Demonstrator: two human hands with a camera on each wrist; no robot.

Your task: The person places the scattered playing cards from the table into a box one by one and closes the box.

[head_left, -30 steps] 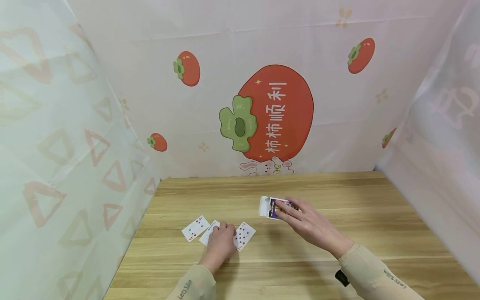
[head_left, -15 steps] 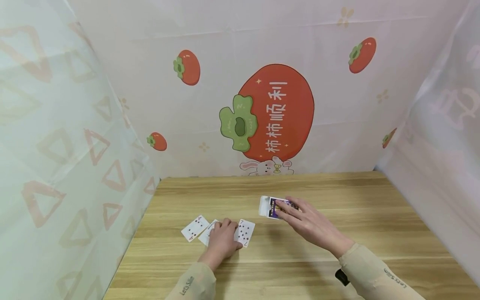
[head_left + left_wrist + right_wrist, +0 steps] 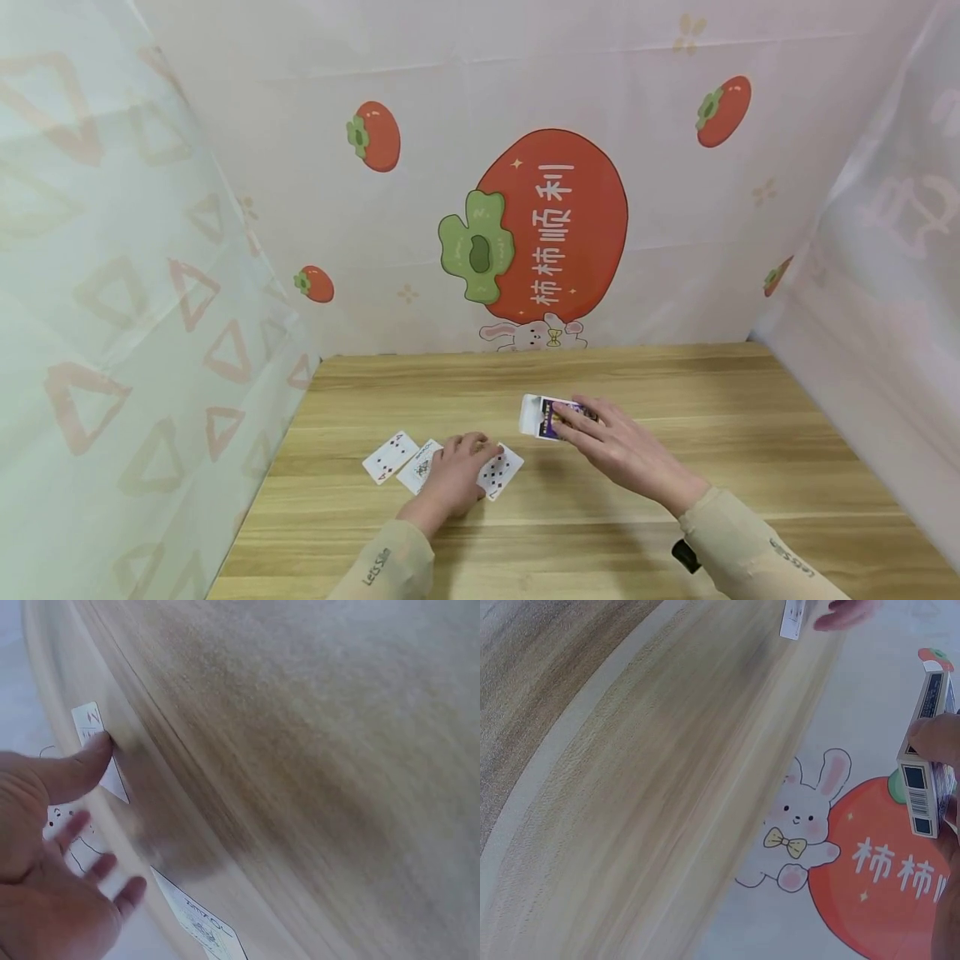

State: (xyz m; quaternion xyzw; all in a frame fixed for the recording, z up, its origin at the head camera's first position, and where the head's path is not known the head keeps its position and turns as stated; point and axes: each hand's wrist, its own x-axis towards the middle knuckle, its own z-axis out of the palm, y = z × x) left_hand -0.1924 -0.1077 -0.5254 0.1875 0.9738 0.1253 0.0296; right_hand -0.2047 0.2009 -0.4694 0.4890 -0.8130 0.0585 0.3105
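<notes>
My left hand (image 3: 453,475) is over a seven playing card (image 3: 501,472) on the table, fingers spread. In the left wrist view the thumb of the left hand (image 3: 45,847) overlaps the seven (image 3: 116,780). Left of it lie a joker card (image 3: 422,468), partly covered by the hand, and a four (image 3: 391,457) with red corner numbers. My right hand (image 3: 618,446) holds a purple and white playing card box (image 3: 553,417) above the table. Its white flap stands open toward the left. The right wrist view shows the thumb against the side of the box (image 3: 919,776).
The wooden table (image 3: 637,533) runs back to a white wall sheet (image 3: 660,292) printed with persimmons and a rabbit. Light sheets hang along the left (image 3: 165,350) and right (image 3: 877,350) sides. A black object (image 3: 685,556) shows beside the right sleeve.
My left hand has moved slightly right, and the seven has shifted right and turned under it. More of the joker now shows. The right hand with the card box has barely moved.
</notes>
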